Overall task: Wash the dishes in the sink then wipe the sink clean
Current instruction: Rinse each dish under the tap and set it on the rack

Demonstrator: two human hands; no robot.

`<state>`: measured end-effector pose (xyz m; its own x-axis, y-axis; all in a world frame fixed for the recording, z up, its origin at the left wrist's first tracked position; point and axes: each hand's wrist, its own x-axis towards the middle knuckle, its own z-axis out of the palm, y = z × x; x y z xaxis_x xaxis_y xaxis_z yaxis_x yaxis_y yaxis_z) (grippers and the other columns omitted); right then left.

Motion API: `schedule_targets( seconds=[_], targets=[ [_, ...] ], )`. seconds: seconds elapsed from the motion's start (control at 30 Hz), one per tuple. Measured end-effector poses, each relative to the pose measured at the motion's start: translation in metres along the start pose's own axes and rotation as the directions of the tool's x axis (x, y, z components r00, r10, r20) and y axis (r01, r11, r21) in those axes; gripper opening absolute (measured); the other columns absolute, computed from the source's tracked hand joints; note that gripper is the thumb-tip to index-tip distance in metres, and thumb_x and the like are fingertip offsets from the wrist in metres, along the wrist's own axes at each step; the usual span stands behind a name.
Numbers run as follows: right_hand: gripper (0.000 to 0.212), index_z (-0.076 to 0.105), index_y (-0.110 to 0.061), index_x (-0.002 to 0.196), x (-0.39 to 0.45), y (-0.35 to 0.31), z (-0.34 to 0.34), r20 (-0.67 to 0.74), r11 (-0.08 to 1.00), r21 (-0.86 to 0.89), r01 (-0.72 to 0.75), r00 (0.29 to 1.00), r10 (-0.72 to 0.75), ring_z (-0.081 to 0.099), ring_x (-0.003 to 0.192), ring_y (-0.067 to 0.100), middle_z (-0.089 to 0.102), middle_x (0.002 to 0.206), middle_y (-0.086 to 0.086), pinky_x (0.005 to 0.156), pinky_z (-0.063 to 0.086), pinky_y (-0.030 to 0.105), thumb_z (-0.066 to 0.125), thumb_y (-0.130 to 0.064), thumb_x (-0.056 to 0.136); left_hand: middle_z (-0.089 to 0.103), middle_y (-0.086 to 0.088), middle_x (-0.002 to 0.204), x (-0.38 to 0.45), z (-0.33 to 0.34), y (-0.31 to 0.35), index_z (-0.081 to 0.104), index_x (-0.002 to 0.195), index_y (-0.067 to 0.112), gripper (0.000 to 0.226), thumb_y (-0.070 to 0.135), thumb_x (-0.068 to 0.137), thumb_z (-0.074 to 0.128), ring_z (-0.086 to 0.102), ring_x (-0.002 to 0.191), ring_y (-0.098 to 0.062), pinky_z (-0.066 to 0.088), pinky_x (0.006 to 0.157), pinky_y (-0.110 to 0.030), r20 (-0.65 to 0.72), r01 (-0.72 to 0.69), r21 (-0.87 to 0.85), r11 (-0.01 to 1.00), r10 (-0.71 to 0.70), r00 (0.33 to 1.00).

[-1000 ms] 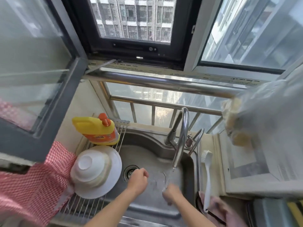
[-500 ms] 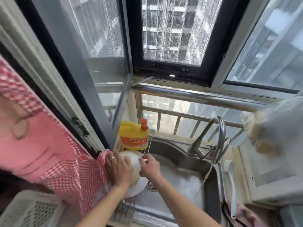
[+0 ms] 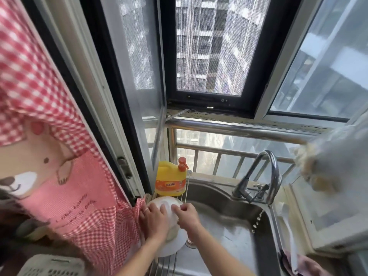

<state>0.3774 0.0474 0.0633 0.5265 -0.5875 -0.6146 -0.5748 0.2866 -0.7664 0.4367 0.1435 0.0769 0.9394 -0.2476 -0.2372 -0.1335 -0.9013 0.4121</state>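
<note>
A tall window (image 3: 215,46) with a dark frame and a fine screen fills the top of the view, with apartment blocks outside. A red-and-white checked cloth (image 3: 39,136) with a cartoon animal print hangs down the left side. Below the window, a steel sink (image 3: 229,236) sits behind a metal railing (image 3: 239,132); its curved tap (image 3: 266,176) stands at the right rear corner, and drops of water fall from the spout into the basin. A yellow bottle of dish soap (image 3: 170,181) with an orange cap stands upright at the sink's back left corner, on the wire rack (image 3: 169,263) that spans the left edge. Just in front of the bottle, a white bowl (image 3: 167,208) lies upside down on a white plate (image 3: 171,246) resting on that rack. The left hand (image 3: 154,222), a ring on one finger, is laid over the bowl's left side with fingers curled against it; the right hand (image 3: 187,216) holds the bowl's right side, fingers bent over the top. A white dish brush (image 3: 286,226) lies along the sink's right rim, beside a pink rag (image 3: 302,263) at the near corner. A pale plastic basket (image 3: 51,265) shows at the bottom left.
</note>
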Motion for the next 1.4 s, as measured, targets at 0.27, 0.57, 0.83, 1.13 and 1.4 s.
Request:
schedule_targets(
  seconds=[0.27, 0.57, 0.83, 1.13, 1.4],
  targets=[
    [0.027, 0.057, -0.007, 0.120, -0.020, -0.037, -0.009, 0.263, 0.972, 0.218, 0.084, 0.955, -0.141, 0.067, 0.060, 0.024, 0.067, 0.097, 0.016, 0.050, 0.052, 0.026, 0.066, -0.016, 0.096, 0.046, -0.023, 0.147, 0.002, -0.021, 0.005, 0.049, 0.141, 0.004, 0.049, 0.033, 0.106, 0.032, 0.041, 0.135, -0.036, 0.028, 0.111, -0.043, 0.017, 0.026, -0.329, 0.944, -0.022, 1.000],
    [0.017, 0.064, -0.029, 0.092, -0.029, -0.033, -0.027, 0.322, 0.626, -0.451, 0.636, 0.770, -0.551, 0.057, 0.093, 0.004, 0.057, 0.105, -0.012, 0.083, 0.048, 0.023, 0.051, -0.032, 0.083, 0.065, -0.019, 0.118, 0.015, -0.037, 0.024, 0.056, 0.130, 0.005, 0.037, 0.000, 0.094, 0.049, 0.062, 0.096, -0.034, 0.044, 0.053, -0.026, 0.248, 0.327, -0.669, 0.667, -0.215, 0.945],
    [0.025, 0.047, -0.010, 0.121, -0.035, -0.008, -0.021, -0.120, 0.983, -0.047, 0.180, 0.976, -0.184, 0.059, 0.087, 0.022, 0.052, 0.117, 0.012, 0.046, 0.054, 0.026, 0.046, -0.016, 0.096, 0.055, -0.018, 0.134, -0.006, -0.007, 0.018, 0.049, 0.136, 0.001, 0.046, 0.000, 0.091, 0.052, 0.049, 0.127, -0.037, 0.032, 0.102, -0.029, 0.140, 0.083, -0.491, 0.867, -0.016, 0.990],
    [0.028, 0.061, -0.019, 0.108, -0.047, 0.082, -0.114, -0.486, 0.996, -0.071, 0.061, 0.869, -0.088, 0.061, 0.100, 0.034, 0.069, 0.106, 0.010, 0.082, 0.046, 0.036, 0.048, -0.011, 0.085, 0.065, -0.013, 0.096, -0.084, 0.060, 0.061, 0.061, 0.098, 0.015, 0.012, 0.014, 0.095, 0.050, 0.057, 0.086, -0.030, 0.047, 0.068, -0.037, 0.244, -0.211, -0.325, 0.922, 0.297, 0.923],
    [0.025, 0.058, -0.007, 0.113, -0.117, 0.201, -0.236, -0.716, 0.996, 0.063, -0.059, 0.692, 0.086, 0.059, 0.109, 0.035, 0.067, 0.118, 0.015, 0.079, 0.037, 0.035, 0.053, -0.006, 0.088, 0.066, -0.002, 0.090, -0.212, 0.147, 0.115, 0.061, 0.093, 0.018, 0.012, 0.009, 0.088, 0.055, 0.063, 0.082, -0.022, 0.057, 0.063, -0.035, 0.538, -0.278, -0.357, 0.892, 0.440, 0.719]
  ],
)
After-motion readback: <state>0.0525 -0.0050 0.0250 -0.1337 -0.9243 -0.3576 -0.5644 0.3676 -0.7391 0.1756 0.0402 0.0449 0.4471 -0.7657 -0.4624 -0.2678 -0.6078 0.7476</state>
